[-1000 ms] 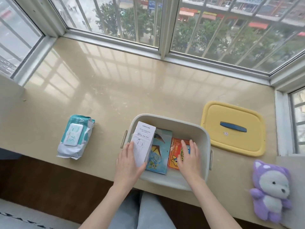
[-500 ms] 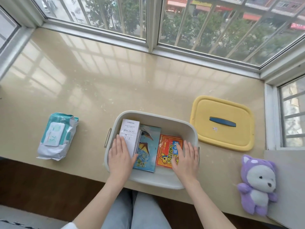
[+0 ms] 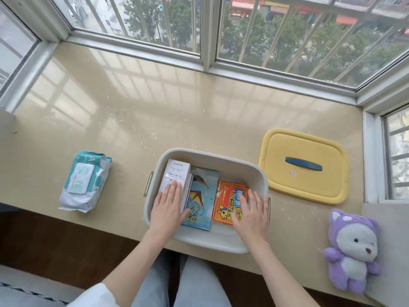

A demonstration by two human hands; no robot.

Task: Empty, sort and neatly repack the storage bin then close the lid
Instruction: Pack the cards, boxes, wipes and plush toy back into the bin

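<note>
Three flat things lie side by side in the storage bin: white box on the left, dino booklet in the middle, red packet on the right. Prob laid flat to leave room on top. Left hand rests palm-down on the white box, right hand palm-down on the red packet. Grip on both is released, fingers straight, just pressing stuff level, not grasping anything.

Bin sits at the near edge of the worktop, right in front of the person. Wipes pack is well apart on the left and the purple plush is off to the right, neither packed yet imo. Yellow lid lies just beside the bin, handle up, handy for closing later.
</note>
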